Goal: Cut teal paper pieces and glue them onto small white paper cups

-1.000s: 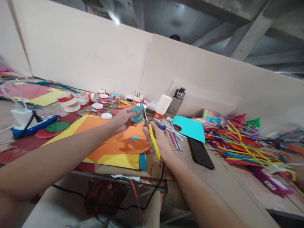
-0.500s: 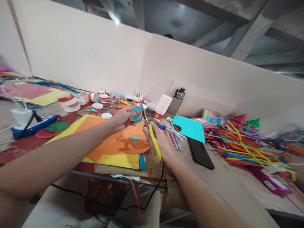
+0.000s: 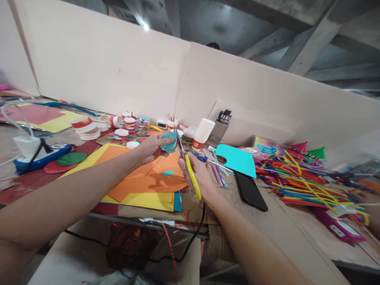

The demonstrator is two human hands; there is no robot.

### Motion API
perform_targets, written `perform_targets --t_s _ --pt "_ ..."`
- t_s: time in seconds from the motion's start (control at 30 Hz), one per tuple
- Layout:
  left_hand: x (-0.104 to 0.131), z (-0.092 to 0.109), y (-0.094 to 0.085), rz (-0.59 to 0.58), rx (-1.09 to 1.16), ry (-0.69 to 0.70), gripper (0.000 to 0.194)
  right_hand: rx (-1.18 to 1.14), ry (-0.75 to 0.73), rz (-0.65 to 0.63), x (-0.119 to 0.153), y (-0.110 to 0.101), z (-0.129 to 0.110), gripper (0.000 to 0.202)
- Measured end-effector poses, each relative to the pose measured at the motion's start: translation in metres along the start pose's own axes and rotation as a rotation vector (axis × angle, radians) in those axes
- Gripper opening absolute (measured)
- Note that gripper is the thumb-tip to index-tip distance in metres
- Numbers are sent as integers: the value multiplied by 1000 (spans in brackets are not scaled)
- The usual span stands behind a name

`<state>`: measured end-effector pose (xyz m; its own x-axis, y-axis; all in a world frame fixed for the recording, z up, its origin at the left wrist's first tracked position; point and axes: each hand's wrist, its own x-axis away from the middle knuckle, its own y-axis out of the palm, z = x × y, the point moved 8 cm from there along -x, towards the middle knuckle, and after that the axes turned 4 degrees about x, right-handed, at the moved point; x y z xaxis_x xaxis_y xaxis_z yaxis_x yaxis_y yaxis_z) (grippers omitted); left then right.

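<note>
One phone (image 3: 252, 194) (cyan sheet (image 3: 239, 160) overlapping) | cup stack (image 3: 204, 132) | left grip (image 3: 152, 149) holds blue disc (image 3: 168, 147) | right grip (image 3: 202, 174) holds scissors (image 3: 192, 179)

A round blue paper disc (image 3: 170, 147) pinched in the left hand (image 3: 152, 148); yellow-handled scissors (image 3: 190, 168) in the right hand (image 3: 201, 174), blades beside it.

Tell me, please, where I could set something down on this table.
Bare tan surface shows between the black phone and the purple package. It's crowded at the pipe cleaners and around the small paper cups left of the yellow scissors.
</note>
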<state>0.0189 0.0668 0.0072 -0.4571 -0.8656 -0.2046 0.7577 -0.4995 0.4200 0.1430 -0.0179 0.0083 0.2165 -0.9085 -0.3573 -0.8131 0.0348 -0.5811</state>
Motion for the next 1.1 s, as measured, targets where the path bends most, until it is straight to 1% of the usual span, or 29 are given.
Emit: perform_targets --t_s 0.17,0.37,0.6,0.77,0.9,1.1 --pt "0 1 -1 17 -8 21 27 -5 -31 0 1 -1 -7 31" --pt "1 1 3 -31 -49 23 28 23 -60 4 0 -1 -8 33" --pt "1 1 3 -43 -66 18 27 -14 -48 -10 0 0 -8 30" --pt "1 4 3 -53 -101 12 28 25 -58 -12 0 -1 -7 28" --pt "1 4 2 -50 -134 3 30 44 -81 2 0 -1 -7 28" --pt "-2 2 -6 -43 -179 -20 32 78 -63 6 0 -2 -8 29"
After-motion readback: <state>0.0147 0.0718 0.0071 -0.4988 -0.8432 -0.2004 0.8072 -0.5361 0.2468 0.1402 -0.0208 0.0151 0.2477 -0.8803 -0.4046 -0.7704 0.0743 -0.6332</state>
